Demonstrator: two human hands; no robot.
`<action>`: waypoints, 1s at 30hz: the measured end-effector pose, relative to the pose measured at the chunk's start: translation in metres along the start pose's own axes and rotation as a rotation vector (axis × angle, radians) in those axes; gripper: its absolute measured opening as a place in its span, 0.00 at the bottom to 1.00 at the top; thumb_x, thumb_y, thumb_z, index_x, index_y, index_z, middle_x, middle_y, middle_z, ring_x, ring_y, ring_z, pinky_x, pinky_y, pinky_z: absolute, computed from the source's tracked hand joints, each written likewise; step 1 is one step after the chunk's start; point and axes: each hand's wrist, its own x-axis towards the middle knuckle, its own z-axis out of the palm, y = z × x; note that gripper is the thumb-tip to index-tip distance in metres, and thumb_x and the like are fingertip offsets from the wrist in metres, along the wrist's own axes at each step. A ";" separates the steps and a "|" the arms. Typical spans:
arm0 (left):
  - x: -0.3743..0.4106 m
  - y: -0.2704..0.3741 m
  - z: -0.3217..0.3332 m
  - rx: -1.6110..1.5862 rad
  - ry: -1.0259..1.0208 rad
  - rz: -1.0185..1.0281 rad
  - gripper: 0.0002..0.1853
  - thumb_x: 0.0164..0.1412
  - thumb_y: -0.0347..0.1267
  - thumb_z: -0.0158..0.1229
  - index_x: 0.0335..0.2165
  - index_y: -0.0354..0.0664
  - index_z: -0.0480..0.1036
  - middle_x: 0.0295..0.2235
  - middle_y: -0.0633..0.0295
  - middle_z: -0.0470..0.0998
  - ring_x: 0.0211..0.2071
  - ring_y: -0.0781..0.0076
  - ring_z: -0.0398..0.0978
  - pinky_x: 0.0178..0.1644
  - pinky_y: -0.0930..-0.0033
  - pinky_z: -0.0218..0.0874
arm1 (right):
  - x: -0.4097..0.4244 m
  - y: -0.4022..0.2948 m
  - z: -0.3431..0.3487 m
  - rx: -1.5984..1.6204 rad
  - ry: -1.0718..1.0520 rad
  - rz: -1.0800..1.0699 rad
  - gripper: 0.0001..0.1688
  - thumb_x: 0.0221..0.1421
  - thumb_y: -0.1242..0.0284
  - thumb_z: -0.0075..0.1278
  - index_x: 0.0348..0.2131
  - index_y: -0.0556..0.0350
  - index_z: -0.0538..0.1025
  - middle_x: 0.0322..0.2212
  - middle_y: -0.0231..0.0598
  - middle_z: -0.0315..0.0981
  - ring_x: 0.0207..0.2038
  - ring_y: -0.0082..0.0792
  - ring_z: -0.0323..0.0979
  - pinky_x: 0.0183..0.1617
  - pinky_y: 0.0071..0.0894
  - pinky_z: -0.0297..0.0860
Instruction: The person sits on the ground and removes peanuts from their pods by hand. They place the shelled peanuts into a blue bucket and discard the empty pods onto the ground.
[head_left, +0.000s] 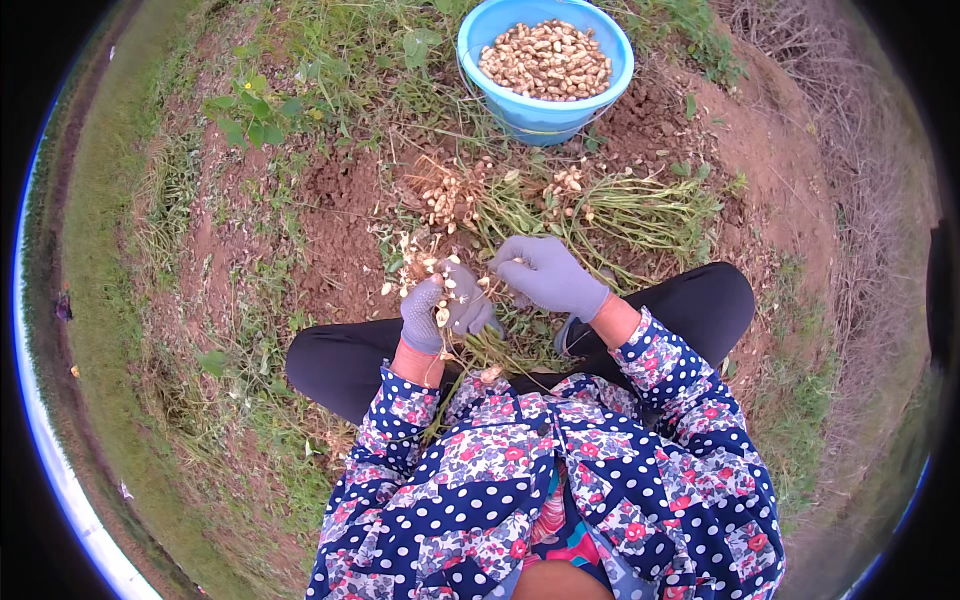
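My left hand (442, 307), in a grey glove, is closed around a bunch of peanut plants; pods and roots (424, 270) stick out past the fingers and green stems (487, 352) hang toward my lap. Just to the right, my right hand (544, 274), gloved too, has its fingers curled beside the bunch, close to a pod; whether it grips that pod is hard to tell. Beyond both hands, pulled peanut plants (637, 210) lie on the soil with pods (446, 199) attached. A light blue plastic bucket (544, 124) holds many unshelled peanuts (547, 60).
My crossed legs in dark trousers (697, 307) flank the hands. Leafy weeds (259, 124) grow at the upper left, near bare reddish soil (337, 240). Dry brush (870, 187) covers the right side. The bucket's thin wire handle hangs down against its side.
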 end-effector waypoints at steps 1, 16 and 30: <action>0.001 0.007 0.004 -0.014 -0.151 0.061 0.18 0.57 0.44 0.47 0.26 0.38 0.67 0.12 0.65 0.67 0.11 0.75 0.63 0.17 0.72 0.55 | -0.006 0.000 -0.004 -0.213 0.048 -0.180 0.10 0.52 0.71 0.47 0.29 0.60 0.75 0.16 0.33 0.71 0.20 0.20 0.71 0.21 0.25 0.65; -0.028 0.034 -0.017 -0.055 -0.225 0.059 0.18 0.53 0.42 0.53 0.20 0.37 0.67 0.08 0.63 0.62 0.08 0.71 0.58 0.14 0.70 0.50 | 0.026 0.063 -0.017 1.567 -0.009 0.315 0.12 0.58 0.69 0.41 0.30 0.61 0.69 0.30 0.46 0.70 0.28 0.31 0.73 0.17 0.18 0.71; 0.016 0.001 0.009 0.859 0.048 -0.359 0.25 0.54 0.27 0.59 0.50 0.35 0.62 0.39 0.66 0.73 0.39 0.81 0.70 0.43 0.76 0.63 | 0.042 0.018 -0.037 0.517 -0.071 0.100 0.23 0.60 0.61 0.43 0.48 0.60 0.69 0.35 0.37 0.74 0.30 0.23 0.73 0.31 0.23 0.71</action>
